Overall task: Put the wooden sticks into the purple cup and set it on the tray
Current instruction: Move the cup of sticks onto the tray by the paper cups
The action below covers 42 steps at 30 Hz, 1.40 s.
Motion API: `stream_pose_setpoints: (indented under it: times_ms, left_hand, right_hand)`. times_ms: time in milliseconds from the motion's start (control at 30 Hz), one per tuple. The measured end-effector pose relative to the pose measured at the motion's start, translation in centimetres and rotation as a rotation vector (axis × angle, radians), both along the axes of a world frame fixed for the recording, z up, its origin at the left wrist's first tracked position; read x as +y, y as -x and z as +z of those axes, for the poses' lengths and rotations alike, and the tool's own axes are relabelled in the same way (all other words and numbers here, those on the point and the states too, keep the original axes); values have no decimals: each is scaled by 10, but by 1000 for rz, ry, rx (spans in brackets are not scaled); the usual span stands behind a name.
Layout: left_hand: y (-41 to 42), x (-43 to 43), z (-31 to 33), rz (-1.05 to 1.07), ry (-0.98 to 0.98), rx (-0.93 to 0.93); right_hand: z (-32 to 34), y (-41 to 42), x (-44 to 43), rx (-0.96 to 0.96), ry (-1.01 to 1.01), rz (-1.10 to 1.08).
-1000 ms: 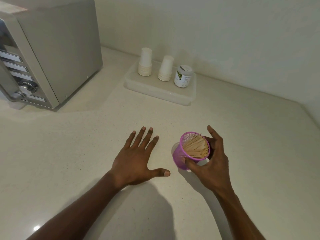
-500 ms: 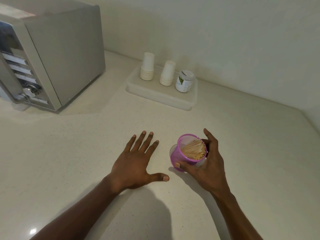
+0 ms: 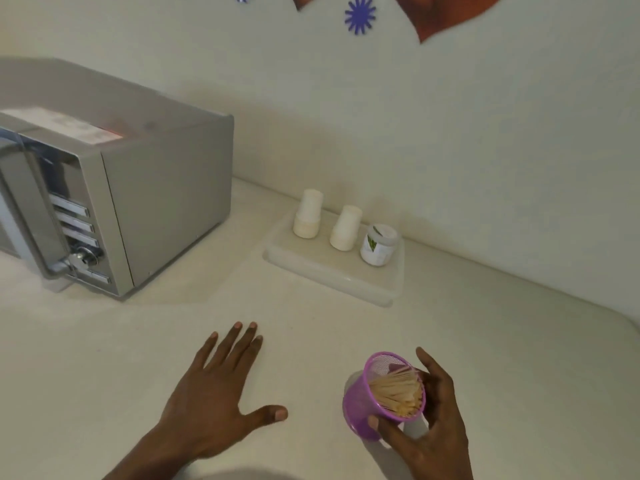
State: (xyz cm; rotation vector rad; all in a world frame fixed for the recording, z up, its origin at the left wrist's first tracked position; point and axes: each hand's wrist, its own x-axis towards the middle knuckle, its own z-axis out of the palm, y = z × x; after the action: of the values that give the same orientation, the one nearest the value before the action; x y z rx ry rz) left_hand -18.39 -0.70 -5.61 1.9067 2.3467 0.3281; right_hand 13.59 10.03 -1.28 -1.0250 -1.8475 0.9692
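Note:
A purple mesh cup is gripped by my right hand at the lower right, thumb in front and fingers behind it. It leans slightly left, and a bundle of wooden sticks fills it. My left hand lies flat on the counter to the left of the cup, palm down with fingers spread, holding nothing. The white tray sits farther back by the wall, well beyond the cup.
On the tray stand two stacks of white paper cups and a small white jar. A grey microwave occupies the left of the pale counter. The counter's edge curves at the far right.
The camera has tilted up, so more wall and the microwave top show. The hands and cup sit lower in the frame; my right hand keeps its grip on the cup.

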Motion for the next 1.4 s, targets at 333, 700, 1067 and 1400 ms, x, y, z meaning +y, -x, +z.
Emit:
stream_pose_setpoints:
  times_ms: [333,700,1067,1400]
  left_hand:
    - [0,7,3,188,-14,-112]
    - [6,17,-3,300,56,-94]
    - [3,18,-3,297,32,-73]
    - [4,19,0,292,57,-86]
  right_hand:
    - [55,94,91,71,-128,-76]
    - [84,210,169,96,-181,-74]
    - [51,270,228,-169,-143,-132]
    - [30,293,231,-295,-92,-167]
